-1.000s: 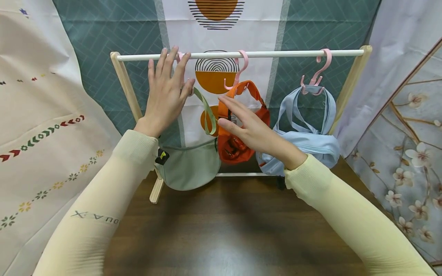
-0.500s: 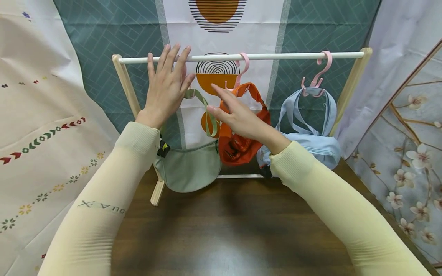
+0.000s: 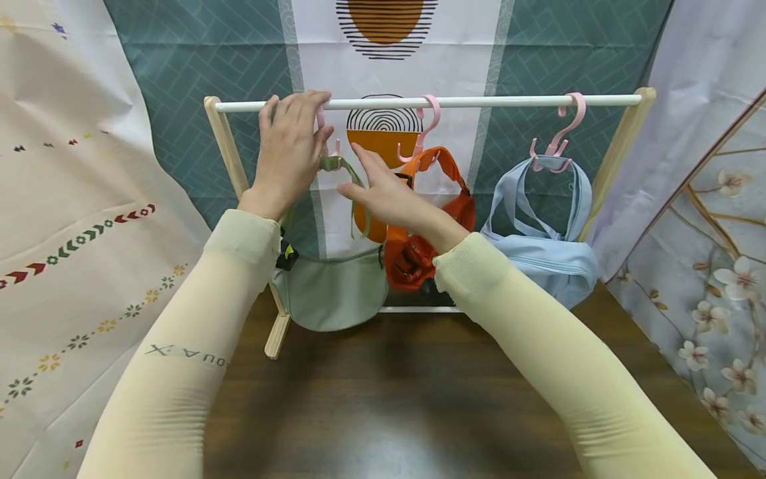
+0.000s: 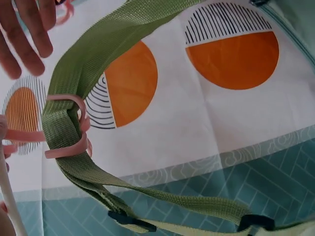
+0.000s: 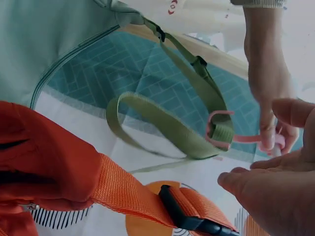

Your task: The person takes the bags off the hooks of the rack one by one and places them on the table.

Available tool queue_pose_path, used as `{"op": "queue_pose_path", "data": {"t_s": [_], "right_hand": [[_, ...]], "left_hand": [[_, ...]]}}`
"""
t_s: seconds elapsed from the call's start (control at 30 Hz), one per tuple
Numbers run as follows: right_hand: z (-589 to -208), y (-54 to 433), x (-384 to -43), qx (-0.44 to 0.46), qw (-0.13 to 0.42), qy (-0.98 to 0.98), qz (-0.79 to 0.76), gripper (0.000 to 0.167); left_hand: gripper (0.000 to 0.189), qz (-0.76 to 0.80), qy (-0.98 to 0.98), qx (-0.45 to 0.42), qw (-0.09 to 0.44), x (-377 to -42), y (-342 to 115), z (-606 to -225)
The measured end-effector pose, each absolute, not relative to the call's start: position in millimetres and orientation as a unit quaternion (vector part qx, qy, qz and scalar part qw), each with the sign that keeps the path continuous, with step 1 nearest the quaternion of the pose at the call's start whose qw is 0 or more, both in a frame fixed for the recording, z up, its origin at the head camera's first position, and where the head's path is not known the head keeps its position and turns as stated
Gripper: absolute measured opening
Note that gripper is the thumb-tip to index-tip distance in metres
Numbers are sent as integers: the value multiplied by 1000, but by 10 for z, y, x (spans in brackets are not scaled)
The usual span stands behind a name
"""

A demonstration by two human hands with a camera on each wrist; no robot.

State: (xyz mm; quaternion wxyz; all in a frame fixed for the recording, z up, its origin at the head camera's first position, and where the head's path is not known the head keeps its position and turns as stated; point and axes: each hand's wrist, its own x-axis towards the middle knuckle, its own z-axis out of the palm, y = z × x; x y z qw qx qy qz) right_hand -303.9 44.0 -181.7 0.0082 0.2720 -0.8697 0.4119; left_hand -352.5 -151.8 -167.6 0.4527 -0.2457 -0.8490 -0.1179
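My left hand is at the white rail's left part, its fingers bent over the top of a pink hook hanger. In the right wrist view its fingers and thumb pinch that hanger by the rail. The green strap of a sage-green bag hangs on the hanger's lower prongs. My right hand is held out with fingers extended, in front of the orange bag and right of the green strap. It holds nothing and appears apart from the strap.
The white rail spans a wooden-legged rack on a brown table. The orange bag hangs from a second pink hook hanger. A light-blue bag hangs from another at the right. Patterned cloths stand behind and beside.
My left fingers, straighter before, have bent over the hanger at the rail. My right hand has moved left, from before the orange bag towards the green strap.
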Motion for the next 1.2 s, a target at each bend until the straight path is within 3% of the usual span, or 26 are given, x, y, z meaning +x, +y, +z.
{"op": "queue_pose_path", "data": {"t_s": [0.23, 0.5, 0.57, 0.77, 1.2], "right_hand": [[-1845, 317, -3189, 249, -11, -872, 420, 82], [-1902, 182, -3357, 245, -44, -865, 436, 73], [-1912, 182, -3387, 234, -50, -864, 444, 64], [-1924, 214, -3425, 209, -59, -858, 466, 14], [-1582, 209, -3366, 176, 10, -907, 382, 34]], "left_hand": [[45, -152, -854, -249, 431, -3526, -1564, -1662], [44, -192, -863, -243, 400, -3474, -1581, -1597], [44, -192, -866, -238, 397, -3466, -1579, -1588], [46, -186, -871, -232, 391, -3459, -1556, -1563], [44, -185, -875, -228, 385, -3450, -1548, -1552]]}}
